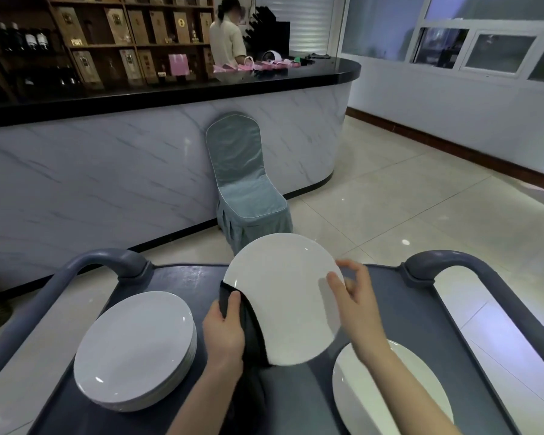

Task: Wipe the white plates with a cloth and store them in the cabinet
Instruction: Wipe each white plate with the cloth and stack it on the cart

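Over grey cart [405,309], round glossy plate [280,277], dark cloth [253,334].

The location is presenting as a restaurant or banquet-hall service area. A long curved counter with white marble-pattern front and glossy black top [170,171] is fronting dark wooden shelves [107,42] displaying bottles and boxed liquor. A grey-blue fabric-covered banquet chair [242,183] is standing against it. A grey plastic service trolley [390,296] is carrying a stack of round white ceramic plates [135,350].
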Tool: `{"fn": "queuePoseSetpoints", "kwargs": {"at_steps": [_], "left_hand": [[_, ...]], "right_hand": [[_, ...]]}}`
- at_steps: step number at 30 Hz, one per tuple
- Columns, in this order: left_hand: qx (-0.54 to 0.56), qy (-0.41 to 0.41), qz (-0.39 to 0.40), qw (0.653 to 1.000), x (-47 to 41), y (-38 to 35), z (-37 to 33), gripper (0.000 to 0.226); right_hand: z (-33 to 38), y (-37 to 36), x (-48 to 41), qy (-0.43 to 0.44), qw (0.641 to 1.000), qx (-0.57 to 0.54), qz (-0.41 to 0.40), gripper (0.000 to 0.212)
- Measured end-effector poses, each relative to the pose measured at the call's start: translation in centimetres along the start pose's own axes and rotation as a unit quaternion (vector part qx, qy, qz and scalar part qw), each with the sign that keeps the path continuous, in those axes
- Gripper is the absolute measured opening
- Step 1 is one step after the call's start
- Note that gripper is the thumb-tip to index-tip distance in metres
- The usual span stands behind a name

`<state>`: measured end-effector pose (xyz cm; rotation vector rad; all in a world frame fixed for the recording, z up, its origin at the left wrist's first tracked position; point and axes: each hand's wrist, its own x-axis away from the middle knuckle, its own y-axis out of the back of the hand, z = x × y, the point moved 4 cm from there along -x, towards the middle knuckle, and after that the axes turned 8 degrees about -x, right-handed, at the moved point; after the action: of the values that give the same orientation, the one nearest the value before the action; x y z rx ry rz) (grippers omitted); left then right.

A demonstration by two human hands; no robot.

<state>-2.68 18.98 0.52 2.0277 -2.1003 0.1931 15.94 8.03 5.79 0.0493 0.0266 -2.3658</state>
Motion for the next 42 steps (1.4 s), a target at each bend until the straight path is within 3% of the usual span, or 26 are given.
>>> {"fn": "queuePoseSetpoints", "kwargs": {"at_steps": [3,7,9,11,14,17,19,21,24,28,30,33,35,37,39,42], "left_hand": [[-0.098,-0.084,0.102,0.986,-1.1,0.5,-1.4,0.016],[-0.242,-0.18,0.267,0.915,-1.8,-0.8,-3.3,0.019],[-0.276,-0.206,0.325,0.881,-1.5,-1.7,-3.4,0.023],[-0.279,-0.202,0.342,0.874,-1.5,-1.9,-2.9,0.023],[-0.225,-0.144,0.28,0.922,-1.8,-0.9,-1.5,0.022],[-0.109,-0.046,0.124,0.985,-1.1,0.2,0.9,0.02],[-0.034,0.047,0.028,0.998,0.1,-0.1,3.1,0.019],[-0.012,0.11,-0.036,0.993,1.3,-0.5,4.5,0.032],[-0.009,0.111,-0.036,0.993,1.0,0.0,4.6,0.033],[-0.095,-0.014,0.047,0.994,-0.9,1.5,1.6,0.019],[-0.169,-0.092,0.134,0.972,-1.5,1.1,-0.4,0.019],[-0.264,-0.172,0.267,0.911,-1.9,-0.5,-2.6,0.018],[-0.297,-0.203,0.32,0.877,-1.5,-1.4,-3.2,0.02],[-0.285,-0.192,0.316,0.884,-1.4,-1.4,-3.0,0.018],[-0.24,-0.162,0.262,0.921,-1.5,-0.6,-2.5,0.019],[-0.127,-0.065,0.12,0.982,-1.0,0.3,-0.4,0.021]], "right_hand": [[1.6,0.9,-2.0,0.036,0.984,0.129,0.119,0.034],[2.3,-0.9,-2.2,0.052,0.928,0.233,0.287,0.03],[1.6,-1.8,-1.6,0.048,0.917,0.225,0.325,0.028],[1.1,-2.1,-1.1,0.054,0.922,0.207,0.323,0.028],[0.4,-1.3,-1.2,0.034,0.953,0.159,0.257,0.028],[-0.5,-0.4,-1.0,0.002,0.996,0.038,0.082,0.03],[-1.2,-0.8,0.4,0.005,0.998,-0.004,-0.062,0.036],[-2.0,-1.7,2.2,-0.002,0.989,-0.028,-0.143,0.04],[-3.3,-1.7,2.5,-0.03,0.992,-0.049,-0.109,0.029],[-1.9,-0.1,-0.3,-0.035,0.997,0.039,0.049,0.022],[-0.5,-0.1,-1.7,-0.004,0.982,0.123,0.142,0.023],[0.5,-1.6,-2.1,0.035,0.94,0.202,0.272,0.023],[0.3,-2.6,-1.5,0.06,0.921,0.219,0.315,0.023],[0.2,-2.5,-1.2,0.072,0.926,0.212,0.304,0.022],[0.3,-1.5,-1.6,0.055,0.951,0.171,0.25,0.022],[-0.2,-0.3,-1.5,0.021,0.995,0.048,0.081,0.027]]}}
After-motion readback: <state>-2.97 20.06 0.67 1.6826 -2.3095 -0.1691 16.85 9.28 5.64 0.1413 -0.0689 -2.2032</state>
